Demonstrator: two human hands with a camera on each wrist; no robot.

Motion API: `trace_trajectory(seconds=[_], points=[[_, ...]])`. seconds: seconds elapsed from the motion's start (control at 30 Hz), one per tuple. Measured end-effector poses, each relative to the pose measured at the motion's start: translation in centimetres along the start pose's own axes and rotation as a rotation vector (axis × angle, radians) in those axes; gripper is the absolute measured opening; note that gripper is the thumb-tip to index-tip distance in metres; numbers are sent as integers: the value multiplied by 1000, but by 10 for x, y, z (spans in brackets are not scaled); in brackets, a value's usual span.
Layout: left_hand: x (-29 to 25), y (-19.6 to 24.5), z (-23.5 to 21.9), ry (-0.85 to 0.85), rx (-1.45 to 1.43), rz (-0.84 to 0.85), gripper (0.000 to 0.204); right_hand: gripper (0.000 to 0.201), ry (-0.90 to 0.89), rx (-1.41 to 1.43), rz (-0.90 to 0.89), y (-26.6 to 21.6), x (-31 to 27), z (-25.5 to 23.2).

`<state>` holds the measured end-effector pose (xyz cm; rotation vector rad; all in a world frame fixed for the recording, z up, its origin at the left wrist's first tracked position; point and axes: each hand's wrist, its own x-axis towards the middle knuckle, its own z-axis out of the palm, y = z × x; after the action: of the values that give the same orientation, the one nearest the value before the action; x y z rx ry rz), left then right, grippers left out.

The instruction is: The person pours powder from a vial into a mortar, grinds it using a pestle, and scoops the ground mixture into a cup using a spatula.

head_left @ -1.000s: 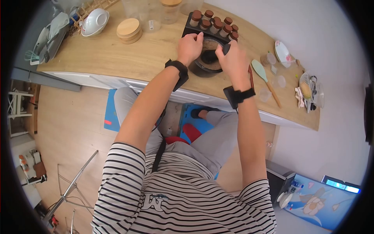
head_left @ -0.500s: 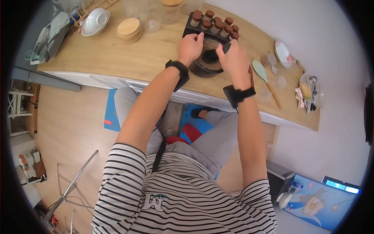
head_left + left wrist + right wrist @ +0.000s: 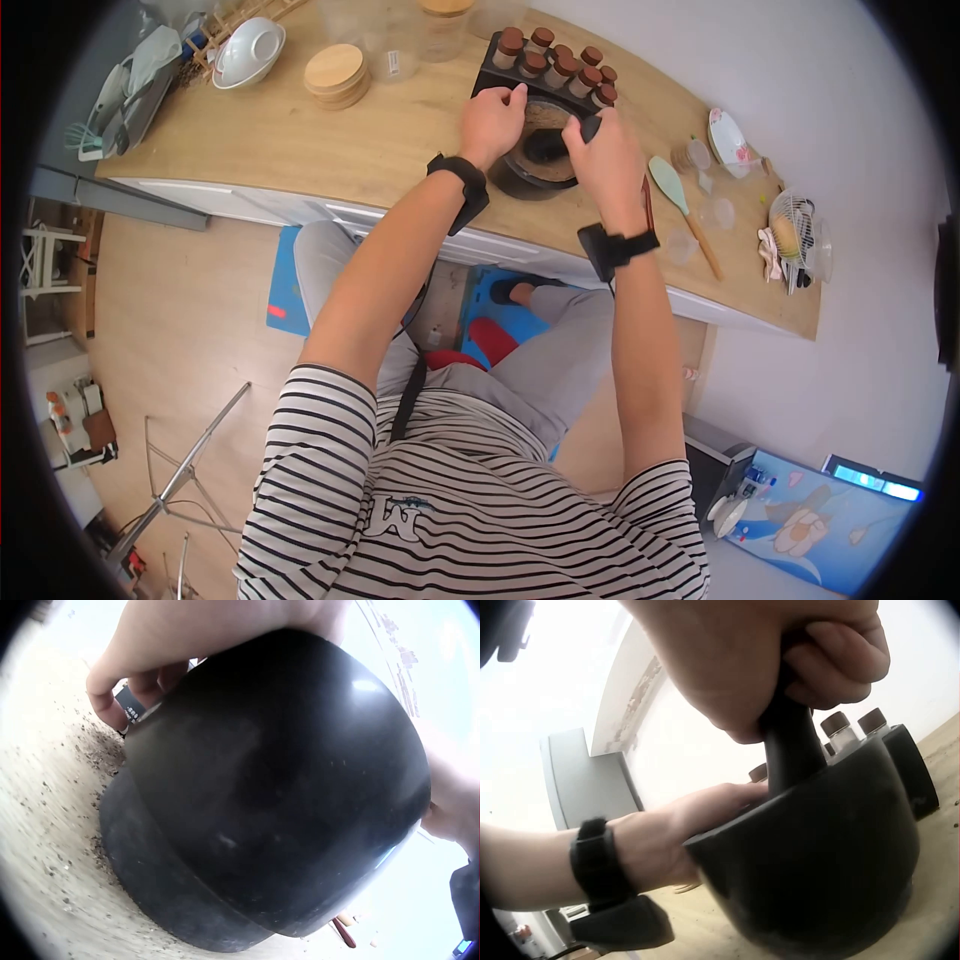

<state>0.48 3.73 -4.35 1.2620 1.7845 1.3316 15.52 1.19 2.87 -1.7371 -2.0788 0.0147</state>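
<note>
A black mortar (image 3: 525, 182) with brown ground material inside stands near the counter's front edge. My left hand (image 3: 492, 125) holds its left rim; in the left wrist view the left hand (image 3: 217, 634) curls over the mortar's (image 3: 277, 780) side. My right hand (image 3: 607, 160) grips the top of a black pestle, whose lower end rests in the bowl. The right wrist view shows the right hand's (image 3: 780, 660) fingers wrapped round the pestle (image 3: 791, 746) above the mortar (image 3: 817, 855). Dark crumbs (image 3: 97, 750) lie on the counter beside the mortar.
Directly behind the mortar is a black rack of brown-capped jars (image 3: 560, 68). A green spatula (image 3: 668, 182), small clear containers and a wire basket (image 3: 790, 215) lie to the right. Leftward stand a wooden-lidded jar (image 3: 337, 77) and a white bowl (image 3: 249, 53).
The pestle's lower end has shifted slightly within the bowl. Both hands keep their hold, and the head view has moved a little.
</note>
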Motion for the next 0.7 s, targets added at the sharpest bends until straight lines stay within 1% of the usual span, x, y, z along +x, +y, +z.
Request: trace_trajectory(seconds=[0.03, 0.1, 0.13, 0.17, 0.23, 0.27, 0.33, 0.37, 0.43, 0.47, 0.5, 0.57, 0.6, 0.63, 0.7], points=[[0, -1, 0, 5, 0, -7, 44, 37, -6, 1, -6, -5, -10, -1], [0, 2, -1, -27, -12, -38, 44, 36, 35, -9, -211, -21, -26, 1], [0, 2, -2, -33, -6, -36, 44, 37, 77, -76, -334, -25, -28, 6], [0, 1, -2, -61, -32, -53, 44, 37, 79, -72, -326, -27, -26, 9], [1, 1, -2, -91, -57, -66, 43, 36, 125, -8, -407, -29, -14, 14], [3, -2, 0, -71, -42, -50, 43, 36, 127, -9, -406, -25, -3, 16], [4, -4, 2, -47, -30, -33, 43, 35, 106, 102, -199, -12, 16, 16], [3, -3, 1, -42, -17, -28, 43, 35, 108, 100, -202, -8, 17, 12], [2, -2, 1, -36, -7, -23, 43, 34, 30, 80, -40, -1, 14, 5], [1, -1, 1, -30, -3, -22, 43, 35, 13, 69, -71, 1, 9, 1], [1, -1, 0, -23, 2, -23, 44, 35, 10, 69, -76, -4, -1, -3], [1, 0, 0, -26, -6, -36, 44, 36, -12, 45, -150, -18, -19, -6], [1, 0, 0, -36, -11, -42, 44, 36, 61, 28, -301, -18, -24, 4], [1, 0, -1, -40, -6, -41, 44, 36, 61, 31, -295, -22, -26, 7], [2, -1, -1, -84, -42, -80, 44, 36, 64, -93, -428, -30, -26, 8]])
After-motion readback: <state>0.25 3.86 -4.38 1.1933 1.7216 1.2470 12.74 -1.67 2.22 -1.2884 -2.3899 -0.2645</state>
